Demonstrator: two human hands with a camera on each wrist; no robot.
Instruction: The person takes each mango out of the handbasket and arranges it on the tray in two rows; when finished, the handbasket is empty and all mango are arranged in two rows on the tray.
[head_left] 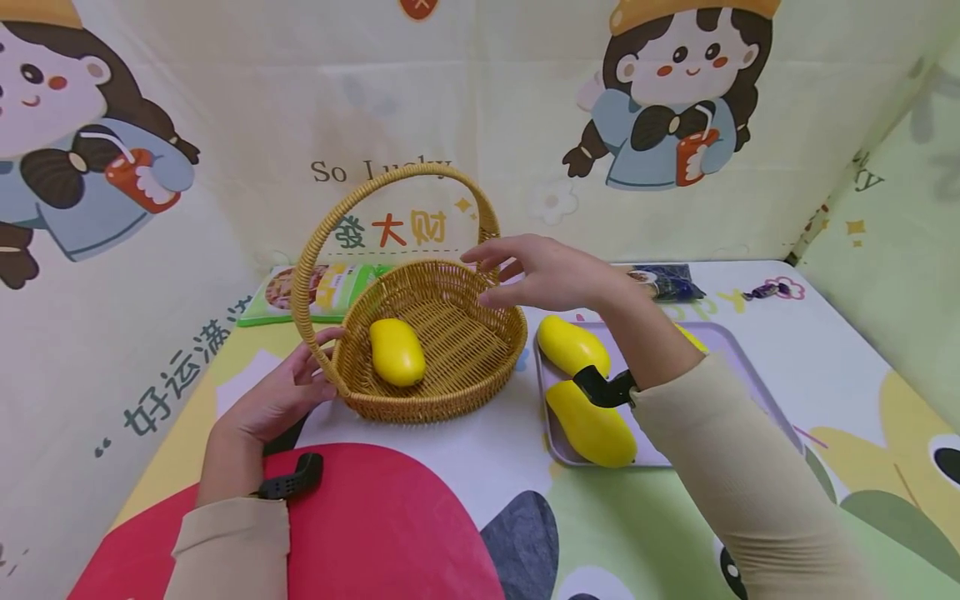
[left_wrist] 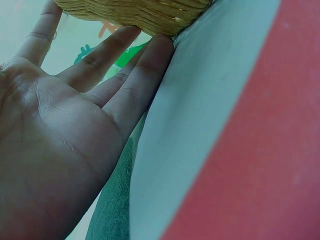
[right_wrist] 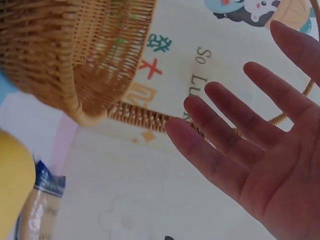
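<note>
A wicker basket (head_left: 435, 408) with a tall arched handle stands on the table, one yellow mango (head_left: 397, 352) lying inside at its left. My left hand (head_left: 281, 396) is at the basket's left side; in the left wrist view its extended fingertips touch the woven wall. Over the basket's right rim hovers my right hand (head_left: 551, 271), near the foot of the handle. Its fingers are spread and hold nothing, as the right wrist view shows. A lilac tray (head_left: 750, 375) to the right bears two plainly seen mangoes (head_left: 592, 423) and part of another behind my right forearm.
A green and yellow food packet (head_left: 322, 292) lies behind the basket's left side. Behind the tray are a dark blue packet (head_left: 671, 282) and a small wrapped candy (head_left: 763, 290). A printed cloth wall (head_left: 525, 108) rises at the table's back.
</note>
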